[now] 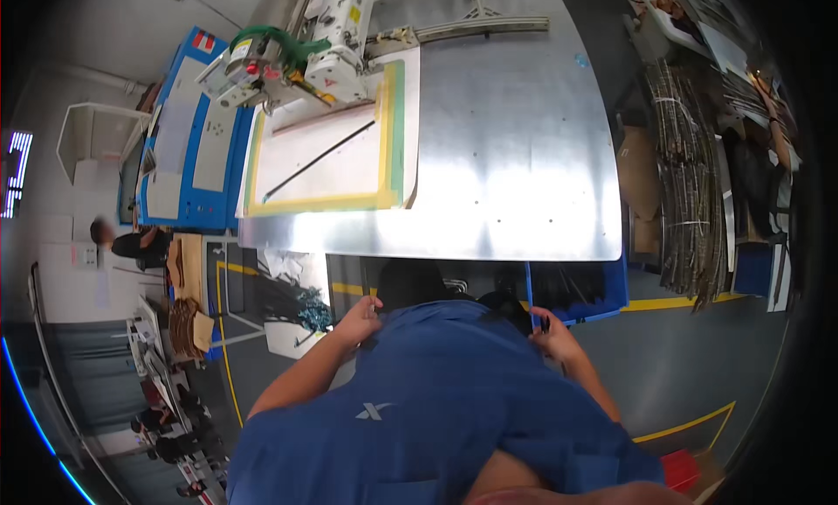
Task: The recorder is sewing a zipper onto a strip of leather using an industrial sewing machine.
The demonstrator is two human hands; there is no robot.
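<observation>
My left hand point(360, 320) is beside my body at the left, below the table edge. Its fingers are curled in, and whether anything sits in them is too small to see. At the right, my right hand point(553, 337) is closed around a small dark thing point(545, 322) whose kind I cannot make out. A long thin black strip point(319, 161) lies diagonally on a white board point(288, 147) bordered with yellow and green tape. Both hands are apart from the strip. Above the board stands a machine head point(336, 64) with a green hose.
The metal table point(515, 156) spans the front. Beside my right hand stands a blue bin point(602, 306) of dark strips; further right are bundled strips point(685, 182). A blue-and-white cabinet point(196, 138) and a pale surface with teal-ended strips point(312, 311) are left. Another person point(140, 243) is far left.
</observation>
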